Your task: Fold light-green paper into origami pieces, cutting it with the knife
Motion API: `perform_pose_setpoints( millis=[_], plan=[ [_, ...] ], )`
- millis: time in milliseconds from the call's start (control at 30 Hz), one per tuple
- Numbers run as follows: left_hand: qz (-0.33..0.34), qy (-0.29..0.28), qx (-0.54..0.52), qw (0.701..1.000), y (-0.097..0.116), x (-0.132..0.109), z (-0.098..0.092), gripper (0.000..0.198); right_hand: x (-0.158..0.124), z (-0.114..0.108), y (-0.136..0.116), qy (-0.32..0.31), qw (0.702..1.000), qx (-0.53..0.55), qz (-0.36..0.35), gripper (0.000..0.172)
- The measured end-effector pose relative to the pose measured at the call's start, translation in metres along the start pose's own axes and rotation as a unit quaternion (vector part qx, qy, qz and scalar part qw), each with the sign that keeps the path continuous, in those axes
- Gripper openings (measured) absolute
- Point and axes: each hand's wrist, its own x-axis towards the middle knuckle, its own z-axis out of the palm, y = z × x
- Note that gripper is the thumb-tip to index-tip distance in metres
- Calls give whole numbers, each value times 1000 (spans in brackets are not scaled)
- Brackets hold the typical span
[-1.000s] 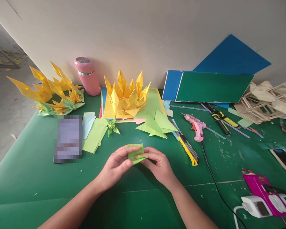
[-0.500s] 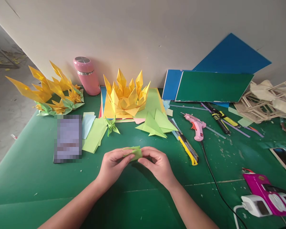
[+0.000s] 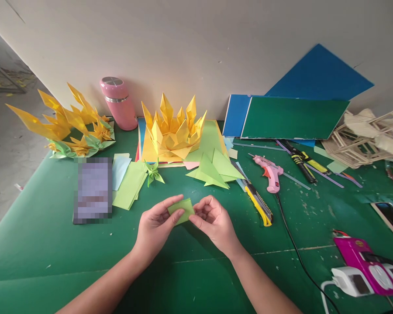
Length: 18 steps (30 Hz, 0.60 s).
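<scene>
Between my two hands is a small folded piece of green paper, held a little above the table. My left hand pinches its left side, thumb in front and fingers behind. At its right corner, my right hand closes thumb and fingertips on the edge. Beyond them on the table lie a small green folded-paper flower and several green folded-paper triangles. A stack of green paper sheets sits to the left, with a light blue sheet beside it.
A yellow paper crown rests on coloured sheets; another paper crown stands left. Near the wall is a pink flask. To the right are a utility knife, a pink glue gun with its cord, and a magenta power strip.
The green paper has tilted so that its flat face shows more fully. The fingers of my right hand have curled and lifted slightly.
</scene>
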Motion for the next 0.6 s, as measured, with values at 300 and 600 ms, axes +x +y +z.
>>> perform_pose_setpoints(
  millis=[300, 600],
  plan=[
    [-52, -14, -2, 999, -2, 2, -1, 33, 2, -4, -4, -24, 999, -23, 18, 25],
    [-4, -61, 30, 998, -2, 3, -3, 21, -2, -3, -4, -36, 994, -102, -33, 18]
  ],
)
